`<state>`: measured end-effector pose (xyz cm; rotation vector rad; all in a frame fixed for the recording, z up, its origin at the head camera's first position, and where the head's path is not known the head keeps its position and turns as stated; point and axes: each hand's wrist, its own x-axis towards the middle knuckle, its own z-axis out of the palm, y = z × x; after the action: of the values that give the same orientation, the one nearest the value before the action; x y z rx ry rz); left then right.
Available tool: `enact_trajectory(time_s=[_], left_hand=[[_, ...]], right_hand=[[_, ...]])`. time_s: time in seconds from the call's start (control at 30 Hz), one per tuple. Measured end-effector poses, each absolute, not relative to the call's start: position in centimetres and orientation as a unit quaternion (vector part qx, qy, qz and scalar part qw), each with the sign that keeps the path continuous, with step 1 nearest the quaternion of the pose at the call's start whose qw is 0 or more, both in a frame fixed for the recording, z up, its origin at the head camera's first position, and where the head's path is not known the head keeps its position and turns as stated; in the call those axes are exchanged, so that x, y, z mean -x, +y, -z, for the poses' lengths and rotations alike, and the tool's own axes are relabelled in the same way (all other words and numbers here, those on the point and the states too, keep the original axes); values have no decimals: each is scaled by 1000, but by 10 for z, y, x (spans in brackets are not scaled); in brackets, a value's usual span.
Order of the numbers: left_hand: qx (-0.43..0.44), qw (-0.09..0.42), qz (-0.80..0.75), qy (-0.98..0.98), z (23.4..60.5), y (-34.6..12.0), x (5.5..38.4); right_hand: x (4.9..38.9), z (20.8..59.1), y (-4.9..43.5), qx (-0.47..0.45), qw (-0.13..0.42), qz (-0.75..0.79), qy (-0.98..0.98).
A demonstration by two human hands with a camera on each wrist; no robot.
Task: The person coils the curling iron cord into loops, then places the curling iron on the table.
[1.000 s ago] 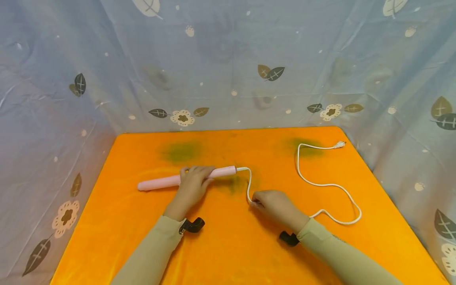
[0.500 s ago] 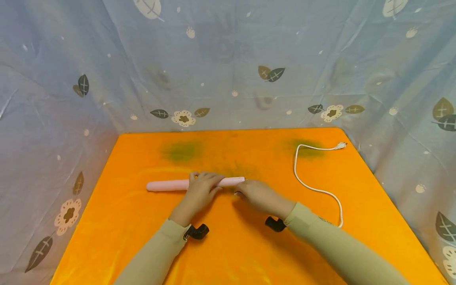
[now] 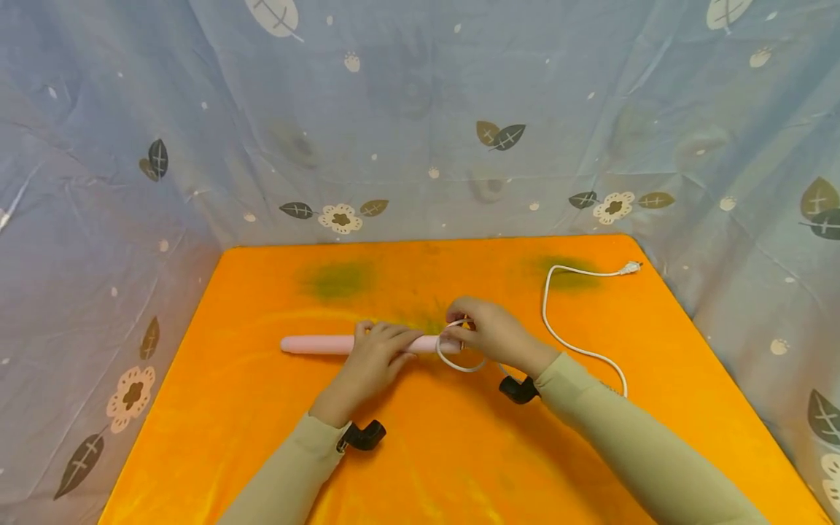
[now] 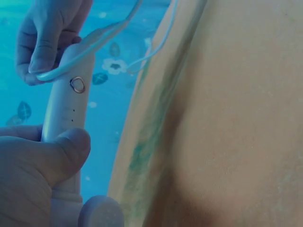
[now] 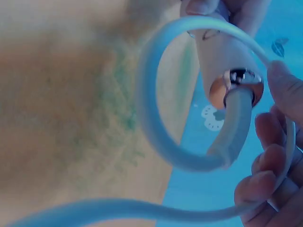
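Observation:
A slim pink hair straightener (image 3: 318, 345) lies across the orange table. My left hand (image 3: 379, 357) grips it around its handle, with the thumb along one side in the left wrist view. Close to the thumb there are a ring-shaped button (image 4: 77, 84) and small dots. At the handle's coppery end cap (image 5: 218, 92), the white cord (image 5: 147, 90) comes out and bends into a loop. My right hand (image 3: 495, 332) pinches that cord beside the end of the handle. Part of the loop crosses over the handle in the head view.
The rest of the cord (image 3: 546, 313) curves over the right side of the table (image 3: 407, 467), partly hidden by my right sleeve. Its plug (image 3: 630, 268) lies near the back right corner. Patterned curtains (image 3: 420, 109) surround the back and sides.
My right hand has moved left and up along the cord, bending it into a loop at the handle's end. The straightener has shifted slightly right and levelled, still held by my left hand.

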<state>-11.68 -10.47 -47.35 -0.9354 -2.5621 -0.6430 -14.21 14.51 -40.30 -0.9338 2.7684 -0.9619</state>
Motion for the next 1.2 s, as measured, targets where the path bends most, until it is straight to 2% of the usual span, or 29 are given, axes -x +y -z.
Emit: enact_trajectory(time_s=[0.2,0.37,0.63,0.7,0.87,1.0,1.2], left_hand=[[335,178,242,-893,472,-107,116],[336,196,251,-886,471,-111,116],[324,252,297,-862,465,-117,117],[314,260,306,-860,462,-119,119],[296,263,311,-864,457,-120,121],[279,264,308,-870,457,-118,123],[249,265,315,-877,458,-114,127]], right_hand=[[151,410,156,261,112,441,851],[158,417,162,235,152,491,825],[155,442,160,152,232,614,739],[154,448,157,158,239,607,741],[149,454,151,236,202,491,814],[140,450,146,247,163,417,859],[122,439,138,282,59,266,920]])
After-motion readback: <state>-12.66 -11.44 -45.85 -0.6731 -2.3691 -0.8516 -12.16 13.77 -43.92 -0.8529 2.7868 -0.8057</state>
